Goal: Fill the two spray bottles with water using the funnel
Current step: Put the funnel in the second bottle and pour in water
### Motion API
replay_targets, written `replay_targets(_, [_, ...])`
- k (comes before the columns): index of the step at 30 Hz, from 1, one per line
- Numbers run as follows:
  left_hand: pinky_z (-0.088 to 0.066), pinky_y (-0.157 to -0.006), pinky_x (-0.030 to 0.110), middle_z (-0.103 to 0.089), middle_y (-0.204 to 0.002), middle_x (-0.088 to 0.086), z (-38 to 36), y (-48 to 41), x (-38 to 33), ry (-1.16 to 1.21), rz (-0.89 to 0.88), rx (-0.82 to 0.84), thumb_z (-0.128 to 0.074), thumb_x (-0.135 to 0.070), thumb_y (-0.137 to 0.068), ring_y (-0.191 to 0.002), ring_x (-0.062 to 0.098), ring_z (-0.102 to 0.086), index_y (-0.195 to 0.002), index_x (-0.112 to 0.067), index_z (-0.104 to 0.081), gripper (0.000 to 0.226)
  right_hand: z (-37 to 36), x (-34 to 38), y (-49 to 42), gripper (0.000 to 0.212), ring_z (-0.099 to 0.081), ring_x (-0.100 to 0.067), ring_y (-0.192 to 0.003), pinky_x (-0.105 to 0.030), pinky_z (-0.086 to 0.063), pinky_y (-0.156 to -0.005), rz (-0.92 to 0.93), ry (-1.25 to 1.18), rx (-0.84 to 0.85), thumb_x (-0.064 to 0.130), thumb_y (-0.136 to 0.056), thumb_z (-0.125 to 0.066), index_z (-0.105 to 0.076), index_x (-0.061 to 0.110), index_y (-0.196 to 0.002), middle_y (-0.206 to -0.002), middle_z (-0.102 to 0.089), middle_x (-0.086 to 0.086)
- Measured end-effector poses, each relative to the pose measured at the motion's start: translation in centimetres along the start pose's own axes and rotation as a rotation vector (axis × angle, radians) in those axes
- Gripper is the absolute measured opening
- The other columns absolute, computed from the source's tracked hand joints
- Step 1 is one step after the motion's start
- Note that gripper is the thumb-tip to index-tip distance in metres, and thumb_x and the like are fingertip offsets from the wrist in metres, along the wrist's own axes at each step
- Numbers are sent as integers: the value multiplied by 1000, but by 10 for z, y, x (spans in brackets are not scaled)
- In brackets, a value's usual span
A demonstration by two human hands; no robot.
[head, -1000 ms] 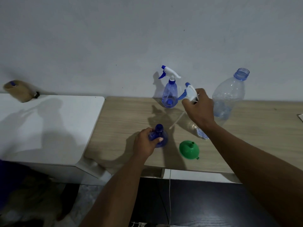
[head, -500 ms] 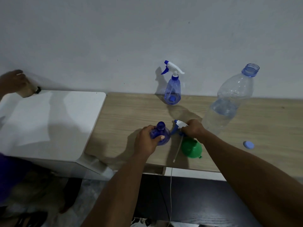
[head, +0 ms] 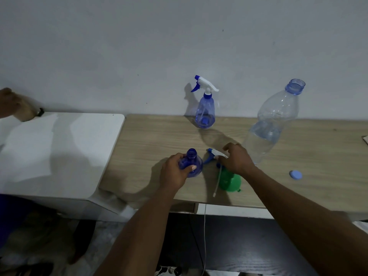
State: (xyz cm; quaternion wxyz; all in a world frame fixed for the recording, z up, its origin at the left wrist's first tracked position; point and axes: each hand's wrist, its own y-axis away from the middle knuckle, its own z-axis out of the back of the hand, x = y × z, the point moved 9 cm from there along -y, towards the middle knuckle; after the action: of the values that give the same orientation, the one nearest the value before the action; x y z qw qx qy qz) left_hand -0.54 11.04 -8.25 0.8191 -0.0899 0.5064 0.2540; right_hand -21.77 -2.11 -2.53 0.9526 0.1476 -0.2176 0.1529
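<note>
My left hand (head: 175, 172) grips an uncapped blue spray bottle (head: 194, 163) standing near the front of the wooden table (head: 159, 140). Its white and blue spray head (head: 214, 153) lies on the table just right of it, with its tube running across the green funnel (head: 231, 183). My right hand (head: 238, 158) rests over the spray head with its fingertips on it and the index finger raised. A second spray bottle (head: 206, 110), with its head on, stands at the back by the wall. A large clear water bottle (head: 272, 124), uncapped and partly filled, stands to the right.
A blue bottle cap (head: 295, 174) lies on the table at the right. A white cabinet (head: 59, 148) adjoins the table's left side. Another person's hand (head: 8, 104) holds a brown object (head: 26, 114) at the far left. A white cable (head: 205, 236) hangs below the table edge.
My right hand brought the spray head down from above the table and laid it beside the funnel. My left hand stayed on the open bottle. Another person's hand appeared at the far left.
</note>
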Motion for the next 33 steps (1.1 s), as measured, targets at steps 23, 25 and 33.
replay_targets(23, [-60, -83, 49, -74, -103, -7, -6, 6, 0, 13, 6, 21, -80, -61, -58, -92, 18, -72, -107, -43, -60, 56, -28, -14, 39, 65, -60, -22, -107, -38, -57, -89, 44, 261, 286, 40, -71, -84, -55, 24, -127, -122, -59, -4])
replay_targets(25, [-60, -83, 50, -73, -104, -7, -7, 5, 2, 14, 9, 26, -80, -61, -59, -92, 18, -71, -108, -43, -60, 56, -19, -15, 38, 61, -61, -22, -106, -37, -56, -88, 43, 270, 276, 41, -74, -80, -57, 23, -127, -123, -60, -5])
replay_targets(33, [-60, -84, 51, -73, -103, -6, -7, 3, 3, 18, 16, 26, -79, -64, -56, -92, 20, -71, -95, -61, -58, 45, 36, -2, 34, 57, -65, -20, -88, -31, -57, -71, 80, 82, 251, 49, -79, -77, -62, 24, -127, -114, -64, -6])
